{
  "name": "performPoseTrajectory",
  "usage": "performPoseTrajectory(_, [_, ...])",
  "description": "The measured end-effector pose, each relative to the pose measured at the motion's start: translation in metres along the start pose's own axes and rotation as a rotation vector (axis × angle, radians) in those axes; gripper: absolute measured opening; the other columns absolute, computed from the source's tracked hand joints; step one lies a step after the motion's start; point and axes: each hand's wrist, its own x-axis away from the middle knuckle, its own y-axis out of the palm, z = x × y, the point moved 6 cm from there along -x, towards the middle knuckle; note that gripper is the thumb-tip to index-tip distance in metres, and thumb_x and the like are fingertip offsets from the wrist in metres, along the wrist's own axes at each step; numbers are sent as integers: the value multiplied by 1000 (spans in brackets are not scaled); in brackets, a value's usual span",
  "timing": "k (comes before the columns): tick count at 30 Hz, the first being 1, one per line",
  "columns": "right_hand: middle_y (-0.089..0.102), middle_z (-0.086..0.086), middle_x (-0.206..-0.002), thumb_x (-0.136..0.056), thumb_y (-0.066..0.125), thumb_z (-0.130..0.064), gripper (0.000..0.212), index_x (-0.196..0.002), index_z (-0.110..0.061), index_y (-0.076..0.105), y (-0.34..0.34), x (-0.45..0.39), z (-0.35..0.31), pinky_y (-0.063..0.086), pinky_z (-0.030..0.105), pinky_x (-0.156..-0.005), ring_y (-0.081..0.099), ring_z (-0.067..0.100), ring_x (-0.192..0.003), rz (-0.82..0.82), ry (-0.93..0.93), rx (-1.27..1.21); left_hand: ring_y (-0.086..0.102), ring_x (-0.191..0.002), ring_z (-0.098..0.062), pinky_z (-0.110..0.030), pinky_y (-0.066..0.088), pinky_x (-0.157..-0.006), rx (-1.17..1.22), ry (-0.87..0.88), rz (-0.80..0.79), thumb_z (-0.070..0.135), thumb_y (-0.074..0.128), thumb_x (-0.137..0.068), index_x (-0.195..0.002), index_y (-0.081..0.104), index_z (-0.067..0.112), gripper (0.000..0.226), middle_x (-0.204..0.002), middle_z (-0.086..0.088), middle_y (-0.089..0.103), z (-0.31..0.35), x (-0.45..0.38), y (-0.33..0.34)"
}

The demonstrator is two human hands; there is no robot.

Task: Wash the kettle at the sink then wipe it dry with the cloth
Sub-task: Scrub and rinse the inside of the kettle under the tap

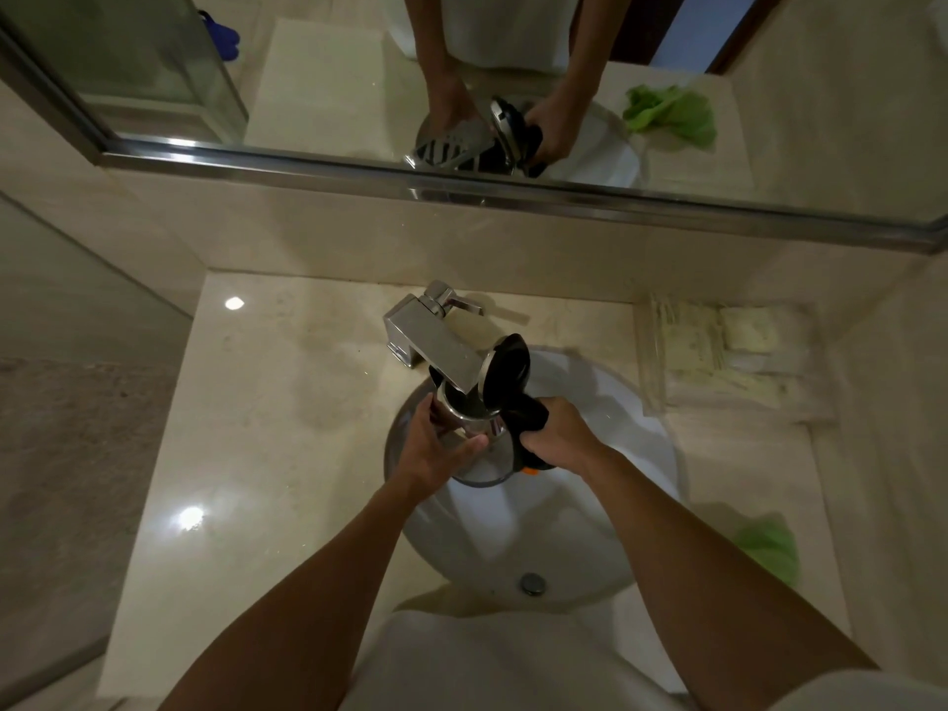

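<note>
A bathroom with one wide mirror [513, 94] above one glossy beige marble counter [256, 454]. One round white sink [615, 505] holds one steel kettle [474, 428], lid open, under one chrome faucet [431, 341]. The left hand [436, 454] clasps its body; the right hand [559, 433] grips its black handle. One green cloth [769, 546] lies right of the sink.

We look steeply down from head height, close over the sink [590, 536] at lower centre, facing the wall; the mirror [359, 69] across the top of the frame returns the same basin from the opposite side.
</note>
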Motion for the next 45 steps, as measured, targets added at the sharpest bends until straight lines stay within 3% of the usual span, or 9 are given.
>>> performPoseTrajectory(6, [68,6,-86,-80,65,-1,27,-77,-27,60,0,2,1,54,31,-74,67,24,-87,-4,12,-6,53,-111,-8,-29,48,-93,30,-32,-7,24,84,-69,-123,36,35,74,-111,17,53,-1,1,0])
performPoseTrajectory(14, [70,9,-89,-80,66,-3,20,-82,-22,63,2,4,5,52,29,-71,67,23,-87,-18,41,-28,55,-114,-14,-26,50,-90,65,-69,-41,19,84,-69,-126,37,27,74,-114,5,58,-4,0,1])
performPoseTrajectory(20, [67,5,-84,-81,66,-1,21,-85,-22,62,1,5,3,48,24,-63,66,20,-82,-42,46,-28,49,-109,-7,-14,46,-76,72,-87,-26,17,81,-73,-137,34,19,79,-107,18,49,2,6,0])
performPoseTrajectory(30, [65,3,-76,-79,65,2,27,-77,-25,59,0,6,0,47,25,-61,64,17,-74,-51,52,-38,52,-96,8,-10,48,-67,54,-47,-12,21,78,-77,-127,36,29,65,-107,19,51,8,13,-1])
performPoseTrajectory(35, [68,5,-80,-77,65,-1,22,-79,-23,61,-1,6,-2,57,36,-75,68,22,-82,-60,42,-24,52,-95,9,-10,48,-67,66,-69,-14,22,77,-78,-125,35,28,63,-106,20,51,5,16,-1])
performPoseTrajectory(38, [68,6,-81,-76,65,0,24,-80,-23,61,-1,8,-4,57,37,-77,68,24,-83,-61,44,-25,52,-96,7,-12,46,-70,46,-68,-6,27,78,-77,-122,37,31,61,-106,19,52,5,16,-2])
performPoseTrajectory(42, [64,3,-74,-77,64,1,25,-77,-23,58,-1,11,-5,50,29,-66,65,19,-75,-56,46,-34,53,-97,2,-11,45,-72,37,-69,-11,27,79,-77,-123,35,30,63,-106,19,51,4,15,-2])
performPoseTrajectory(45, [65,3,-77,-77,64,2,26,-79,-23,59,0,13,-3,49,29,-68,66,21,-79,-53,51,-56,50,-103,-3,-10,43,-74,19,-64,-19,24,78,-77,-122,37,27,61,-105,18,50,6,14,-2])
